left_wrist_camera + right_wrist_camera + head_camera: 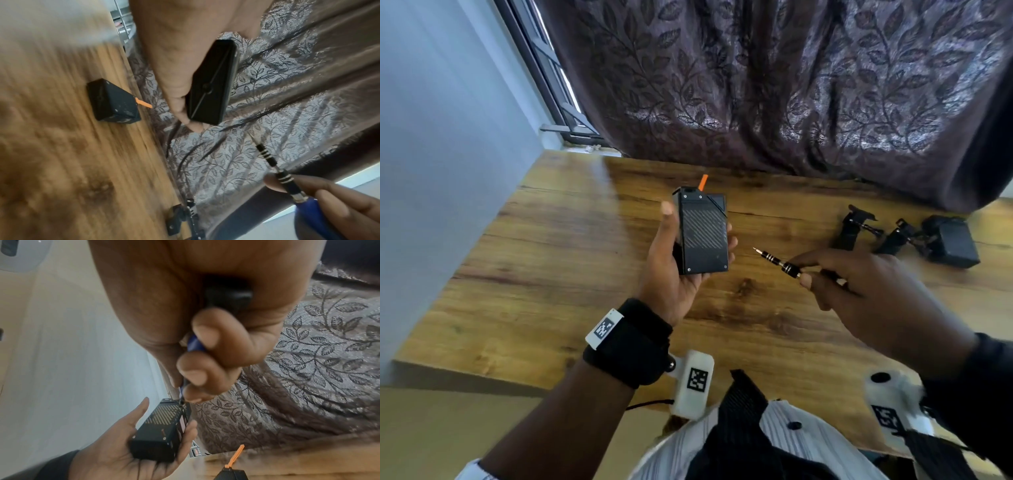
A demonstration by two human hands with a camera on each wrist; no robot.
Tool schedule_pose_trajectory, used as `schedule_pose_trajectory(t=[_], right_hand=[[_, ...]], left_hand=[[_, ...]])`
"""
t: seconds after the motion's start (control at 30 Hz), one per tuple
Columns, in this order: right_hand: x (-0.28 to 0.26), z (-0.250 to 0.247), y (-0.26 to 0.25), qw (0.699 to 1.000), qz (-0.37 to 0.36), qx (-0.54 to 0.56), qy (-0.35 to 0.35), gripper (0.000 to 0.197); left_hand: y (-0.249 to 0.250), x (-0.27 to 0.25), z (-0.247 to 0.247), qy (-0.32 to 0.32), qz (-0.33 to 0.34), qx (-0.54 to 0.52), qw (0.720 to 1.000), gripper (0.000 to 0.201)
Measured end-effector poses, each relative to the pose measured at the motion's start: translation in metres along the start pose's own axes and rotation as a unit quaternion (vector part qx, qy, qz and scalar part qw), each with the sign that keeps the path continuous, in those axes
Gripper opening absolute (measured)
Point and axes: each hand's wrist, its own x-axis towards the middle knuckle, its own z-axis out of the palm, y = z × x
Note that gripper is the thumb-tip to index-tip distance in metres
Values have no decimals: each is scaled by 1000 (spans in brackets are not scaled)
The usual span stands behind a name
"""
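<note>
left grip [674, 274] clasps the black box [703, 236] by its sides above the desk [551, 257]. right grip [859, 284] pinches the screwdriver [779, 261], tip just short of the box. a hard push could tip the box out, or the tip could slip off a small screw [690, 270]. two boxes, the second box [113, 102] beyond the left grip; one screwdriver; two brackets [851, 224] beyond the right grip.

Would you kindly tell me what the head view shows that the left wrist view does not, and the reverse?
Only the head view shows the striped face of the held black box and the black adapter on the table. Only the left wrist view shows the second black box whole and the blue handle of the screwdriver. Both show the left hand gripping the box and the right hand holding the screwdriver.
</note>
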Motion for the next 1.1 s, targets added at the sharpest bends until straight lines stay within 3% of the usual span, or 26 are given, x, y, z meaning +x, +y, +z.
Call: schedule_pose_trajectory(t=[0.13, 0.3, 0.47, 0.53, 0.63, 0.8, 0.9, 0.97, 1.1], right_hand=[[-1, 9, 12, 1000, -9, 8, -1, 26], [-7, 15, 24, 1000, -2, 6, -11, 25], [-11, 22, 31, 1000, 11, -9, -16, 25], [-12, 25, 32, 1000, 21, -1, -23, 22], [-13, 28, 33, 999, 30, 2, -21, 20], [-12, 25, 30, 999, 30, 11, 4, 24], [-11, 25, 28, 999, 31, 13, -2, 22], [-9, 25, 27, 999, 32, 12, -5, 22], [-8, 26, 25, 999, 39, 17, -16, 26]], left_hand=[[-9, -6, -19, 58, -40, 20, 997, 53], [-19, -10, -52, 117, -45, 199, 972, 29], [-32, 0, -75, 140, -72, 305, 939, 64], [-35, 6, -77, 150, -77, 319, 933, 53], [-36, 16, -79, 167, -77, 328, 927, 20], [-36, 24, -82, 189, -95, 337, 917, 12], [-40, 30, -86, 191, -101, 397, 892, 33], [-40, 31, -82, 193, -85, 449, 868, 34], [-40, 32, -77, 211, -63, 583, 782, 57]])
